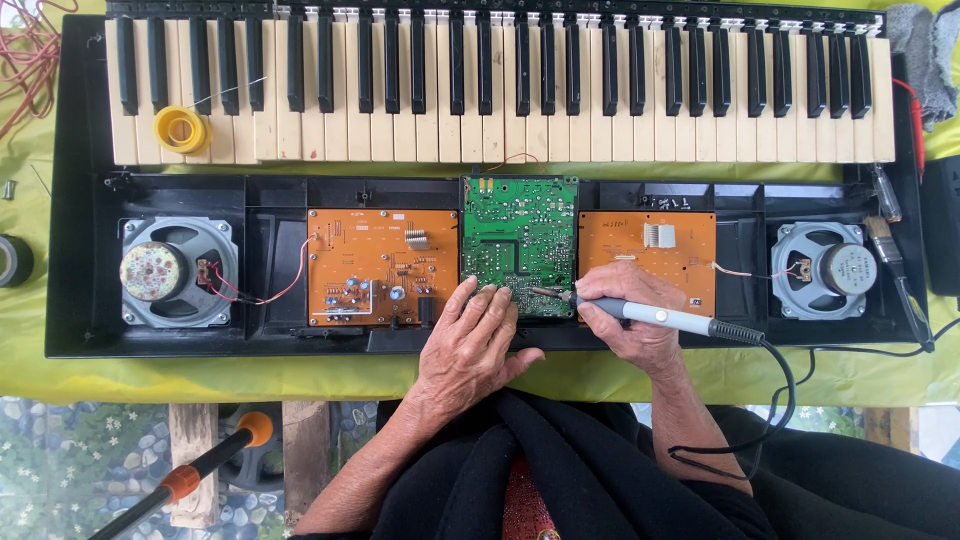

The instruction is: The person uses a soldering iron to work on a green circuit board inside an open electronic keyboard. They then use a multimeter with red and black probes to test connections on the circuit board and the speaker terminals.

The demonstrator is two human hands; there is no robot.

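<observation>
Right hand (625,305) clamped pen-style on grey-handled corded soldering iron (655,316), tip at lower edge of green rectangular circuit board (519,243), left hand (472,345) fingers together pressing just below it; board looks stiff, light, fragile, best held by edges.

Green circuit board (519,243), orange boards (382,266)

Tabletop under a yellow-green cloth

The tabletop (300,375), covered in a yellow-green cloth, carried an opened black keyboard case (70,250) that filled most of its width. A roll of dark tape (14,260) lay by the left edge, red wire (25,60) was coiled at the far left corner, and a grey rag (925,50) sat at the far right corner.
</observation>
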